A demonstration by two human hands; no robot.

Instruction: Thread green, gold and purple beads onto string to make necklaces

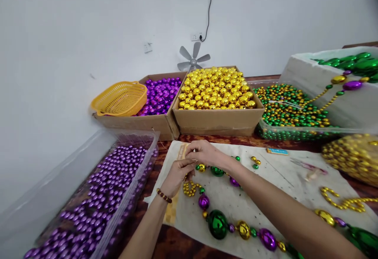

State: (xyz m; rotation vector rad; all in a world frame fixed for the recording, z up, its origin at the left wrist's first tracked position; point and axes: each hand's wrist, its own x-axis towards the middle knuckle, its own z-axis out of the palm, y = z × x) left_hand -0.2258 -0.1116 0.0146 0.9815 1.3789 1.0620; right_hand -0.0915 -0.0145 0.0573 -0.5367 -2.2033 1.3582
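Note:
My left hand (176, 174), with a brown bead bracelet at its wrist, is closed in a pinch at the end of a bead necklace (217, 224). My right hand (203, 152) meets it from above, its fingers pinched together at the necklace's string; a bit of pale thread shows between the hands. The fingertips partly hide the exact grip. Large green, purple and gold beads of the necklace lie in a loop on the white cloth (230, 208), with small gold beads (190, 189) just below the hands. My right forearm covers part of the strand.
A clear bin of purple beads (112, 184) stands left. Behind are a yellow basket (119, 98), a box of gold beads (217, 87) and a bin of green-and-gold beads (292, 105). Scissors (308, 165), a small blue-and-orange packet (277, 151) and a gold bead strand (344, 204) lie right.

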